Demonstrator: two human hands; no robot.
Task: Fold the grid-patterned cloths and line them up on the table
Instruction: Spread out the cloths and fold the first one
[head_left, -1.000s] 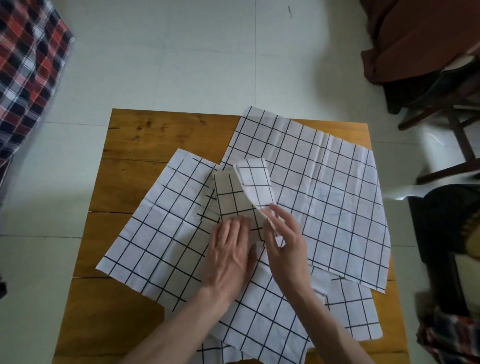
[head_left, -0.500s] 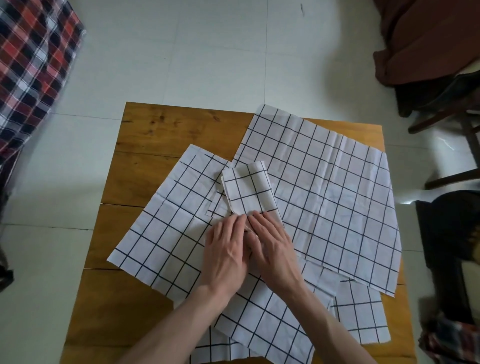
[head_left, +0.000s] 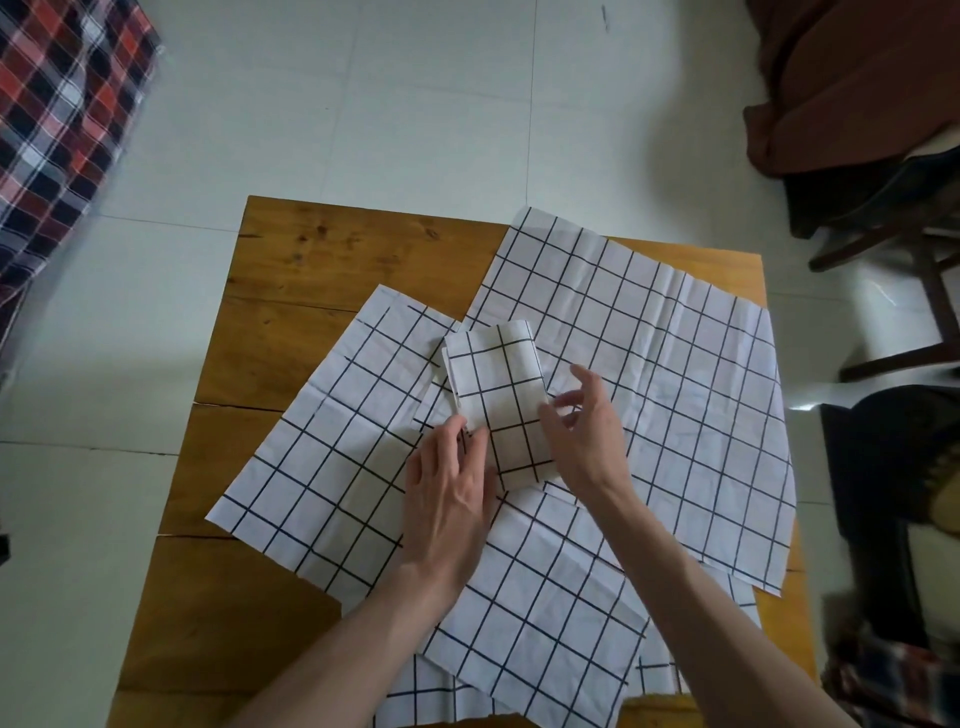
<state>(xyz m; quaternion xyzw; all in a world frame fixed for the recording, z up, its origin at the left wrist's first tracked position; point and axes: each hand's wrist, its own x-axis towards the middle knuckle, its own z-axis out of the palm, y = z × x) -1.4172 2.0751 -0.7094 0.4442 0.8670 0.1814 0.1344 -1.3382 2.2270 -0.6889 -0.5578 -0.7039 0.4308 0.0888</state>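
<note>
Folded cloth (head_left: 498, 400) lies between both hands on the desk (head_left: 311, 249). Left hand (head_left: 447, 499) flat, fingertips touching it (fingers straight); right hand (head_left: 582, 431) released, fingers spread.

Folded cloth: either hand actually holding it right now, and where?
Neither grips it. The left hand rests fingers on the folded cloth at its near left edge; the right hand is open at its right edge, fingers spread, contact unclear.
</note>
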